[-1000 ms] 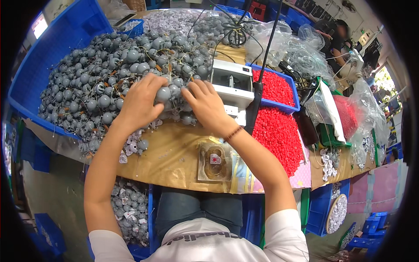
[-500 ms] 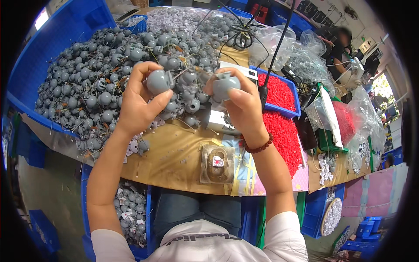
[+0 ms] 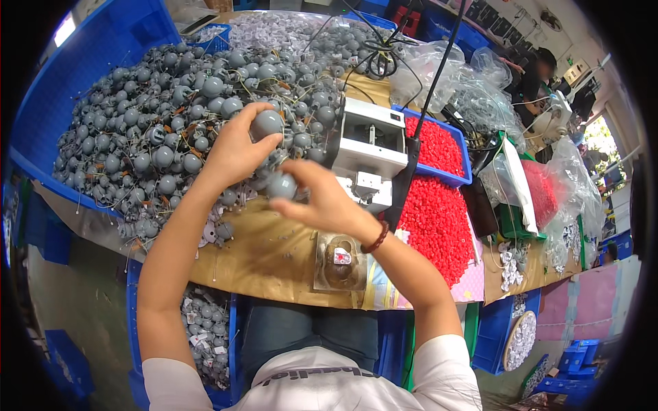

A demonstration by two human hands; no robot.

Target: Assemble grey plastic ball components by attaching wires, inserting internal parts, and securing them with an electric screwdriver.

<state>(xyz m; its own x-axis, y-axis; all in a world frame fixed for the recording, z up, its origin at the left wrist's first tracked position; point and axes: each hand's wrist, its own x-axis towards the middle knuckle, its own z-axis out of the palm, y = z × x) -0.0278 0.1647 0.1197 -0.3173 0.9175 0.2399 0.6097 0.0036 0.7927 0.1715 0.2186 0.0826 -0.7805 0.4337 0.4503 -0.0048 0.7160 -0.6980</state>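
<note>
A round grey plastic ball part [image 3: 267, 125] is pinched between the thumb and fingers of my left hand [image 3: 236, 151], above the front edge of a large heap of similar grey ball parts [image 3: 137, 113]. Lower and to the right, my right hand [image 3: 325, 198] reaches leftward, slightly blurred, with another grey ball part [image 3: 282, 186] between its thumb and fingertips. Below this hand, near the table's front edge, sits a square clear block with a hollow [image 3: 340, 270]. A small white piece with a red spot [image 3: 342, 256] lies in the hollow.
Right of my hands stands a white box-shaped device [image 3: 370, 147] beside a black upright rod. Red small parts [image 3: 435, 229] lie loose next to a blue tray [image 3: 449, 177] of more. Clear plastic bags [image 3: 466, 89] are behind. Another person [image 3: 538, 79] works at far right.
My right hand has swung left and down from in front of the white device, uncovering it. My left hand has shifted slightly right, still gripping a grey ball part.
</note>
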